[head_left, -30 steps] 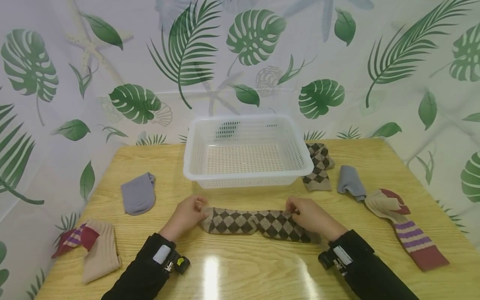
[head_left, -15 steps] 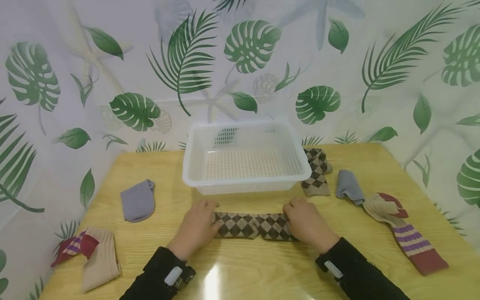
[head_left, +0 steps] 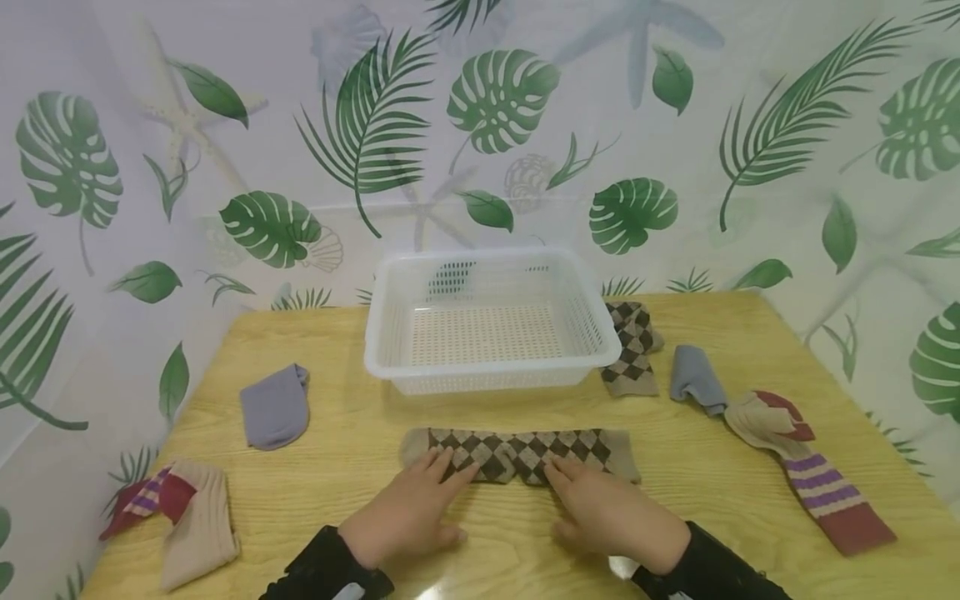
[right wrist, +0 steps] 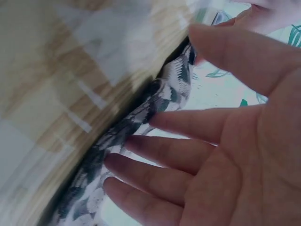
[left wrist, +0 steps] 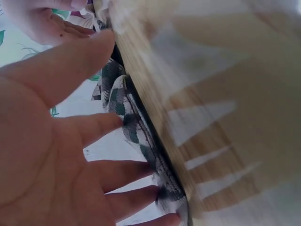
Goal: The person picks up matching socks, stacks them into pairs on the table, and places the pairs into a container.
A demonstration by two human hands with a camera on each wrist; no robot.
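A brown-and-beige argyle sock [head_left: 517,446] lies flat and sideways on the wooden table, in front of the basket. My left hand [head_left: 412,508] rests its spread fingertips on the left half of it. On the right half are the fingertips of my right hand [head_left: 611,508]. In the left wrist view, straight fingers [left wrist: 117,172] reach the sock [left wrist: 134,125], thumb apart from it. The right wrist view likewise has extended fingers [right wrist: 160,167] touching the cloth [right wrist: 136,115]. Neither hand grips anything.
Behind the sock stands a white perforated basket [head_left: 487,371]. A second argyle sock [head_left: 632,358] lies by its right side. Grey socks [head_left: 275,408] [head_left: 697,379] lie left and right, with striped beige-and-maroon socks [head_left: 198,521] [head_left: 817,475] farther out. A leaf-patterned sheet hangs behind.
Both hands have let go of the sock's ends and come inward and nearer the body, fingers now spread flat on it. The sock's ends are uncovered. The head view has tilted up slightly.
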